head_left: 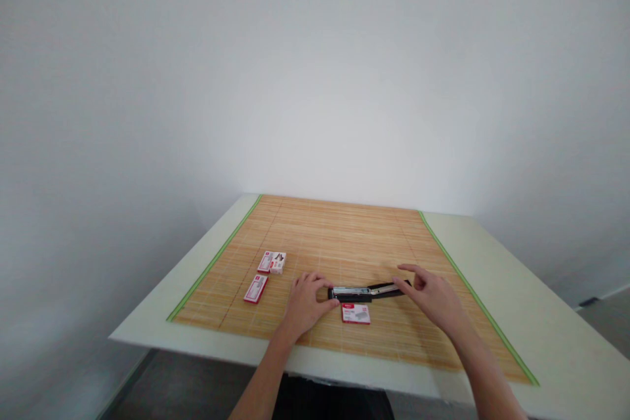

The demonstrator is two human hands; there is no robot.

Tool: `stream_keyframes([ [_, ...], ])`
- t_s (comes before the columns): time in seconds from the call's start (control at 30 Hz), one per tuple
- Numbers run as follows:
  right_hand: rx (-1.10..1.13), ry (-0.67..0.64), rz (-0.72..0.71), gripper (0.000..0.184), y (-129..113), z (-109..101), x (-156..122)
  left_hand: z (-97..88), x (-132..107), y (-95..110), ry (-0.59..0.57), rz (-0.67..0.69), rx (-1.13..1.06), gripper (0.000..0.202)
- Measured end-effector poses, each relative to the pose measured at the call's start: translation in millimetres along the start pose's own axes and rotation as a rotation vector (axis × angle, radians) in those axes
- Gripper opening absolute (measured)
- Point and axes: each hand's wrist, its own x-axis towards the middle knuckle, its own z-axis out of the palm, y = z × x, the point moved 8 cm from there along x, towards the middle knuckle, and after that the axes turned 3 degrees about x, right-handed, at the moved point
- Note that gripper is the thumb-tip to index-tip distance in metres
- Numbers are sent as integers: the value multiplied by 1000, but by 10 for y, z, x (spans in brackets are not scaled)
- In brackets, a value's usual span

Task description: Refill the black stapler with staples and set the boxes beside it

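Left hand (306, 300) pinching one end, right hand (434, 295) at the other, its grip unclear, I steady an opened stapler (350, 293) beside a red-and-white box (356, 315) on the mat (339, 230); a slack hold could let it fold and nip me.

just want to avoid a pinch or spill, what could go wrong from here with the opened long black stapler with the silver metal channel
The opened long black stapler with the silver metal channel might fold shut and pinch the left grip, whose fingers are at its left end. The right grip, at the other end, could let that end swing if it slips. The small flat red-and-white box lies close along the stapler's near side, so it might get nudged.
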Motion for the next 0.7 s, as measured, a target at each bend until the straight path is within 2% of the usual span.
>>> stream_keyframes([
  [0.07,147,-80,61,64,266,26,-45,-5,-4,7,4,8,-2,33],
  [0.13,383,-211,64,65,305,168,-109,-3,-5,4,3,8,0,33],
  [0.2,581,-263,19,59,148,264,-135,2,-4,-6,0,-1,3,33],
  [0.27,641,-223,-58,51,-112,280,-98,3,-4,-10,-4,-6,3,33],
  [0.37,511,-177,-172,39,-579,351,-11,-1,-7,5,-9,0,9,33],
  [0.5,199,-223,-332,21,-1152,668,20,-9,-11,28,-17,0,21,32],
  [0.6,60,-249,-376,18,-1347,862,7,-8,-11,40,-28,-1,24,33],
  [0.7,94,-286,-429,24,-1388,872,-8,-15,-12,48,-24,-5,20,33],
])
